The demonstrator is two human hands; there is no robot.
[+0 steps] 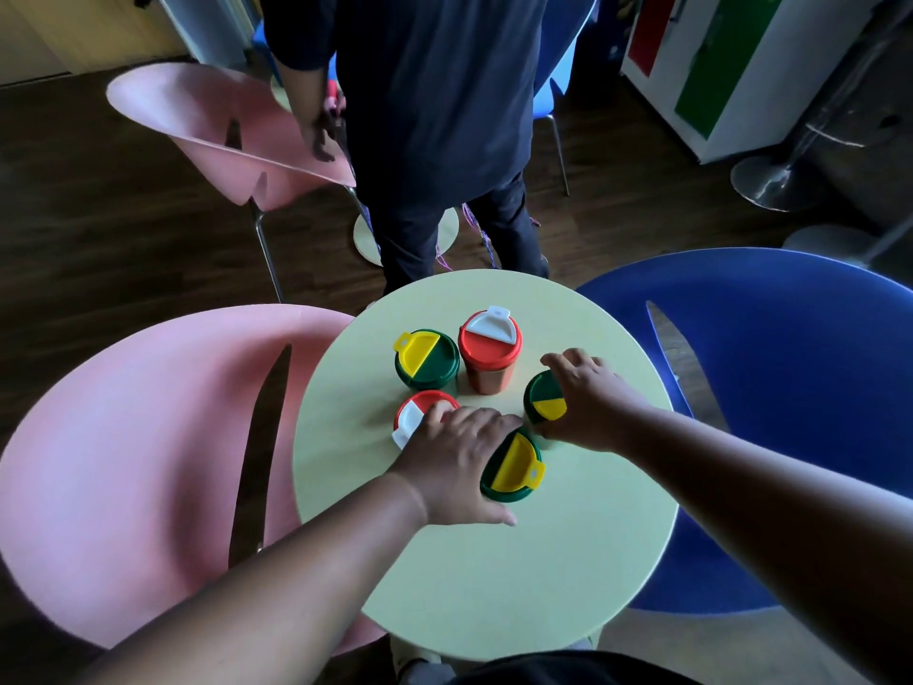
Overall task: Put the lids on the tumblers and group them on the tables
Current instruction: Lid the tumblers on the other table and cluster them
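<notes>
Several lidded tumblers stand on a round pale-green table (pixel 494 575). At the back are a green tumbler with a green-and-yellow lid (pixel 426 357) and an orange tumbler with a red-and-white lid (pixel 489 341). My left hand (pixel 457 467) lies between a red-and-white lidded tumbler (pixel 417 412) and a green-and-yellow lidded tumbler (pixel 514 469), touching both; the second one tilts. My right hand (pixel 588 398) is closed over another green tumbler (pixel 543 398) at the right.
A pink chair (pixel 123 462) stands left of the table and a blue chair (pixel 790 388) right of it. Another person in dark clothes (pixel 435 116) stands just beyond the table. A second pink chair (pixel 222 131) is behind. Metal stool bases stand at the far right.
</notes>
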